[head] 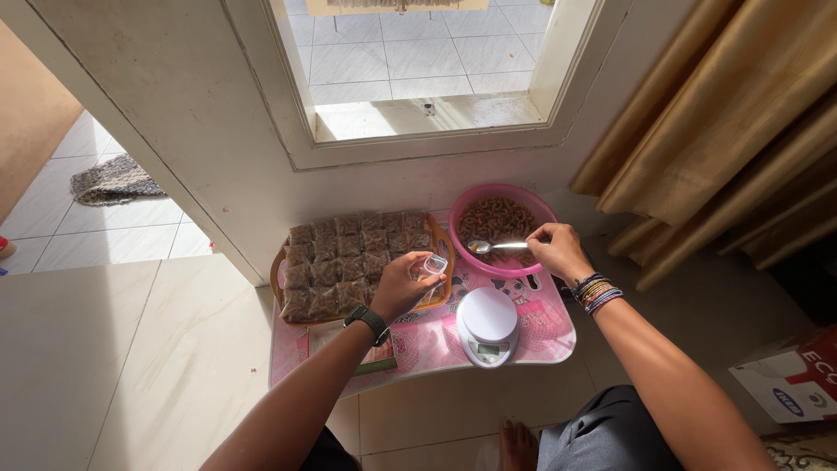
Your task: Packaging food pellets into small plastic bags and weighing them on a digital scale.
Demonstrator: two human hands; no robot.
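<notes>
The right hand (558, 251) pinches a spoon (497, 247) over the pink bowl (501, 199) at one o'clock; the left hand (399, 286), fingers clamped, tilts a small clear bag (433, 264) just beside. Pasta could likely spill onto the worktop (540, 336) if the bag's mouth sags.

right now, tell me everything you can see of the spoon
The spoon looks like shiny metal, with a slim straight handle. It lies nearly level over the pink bowl, its bowl end pointing left just above the brown food. The right hand pinches the handle's end. Whether it carries any food is too small to tell.
</notes>
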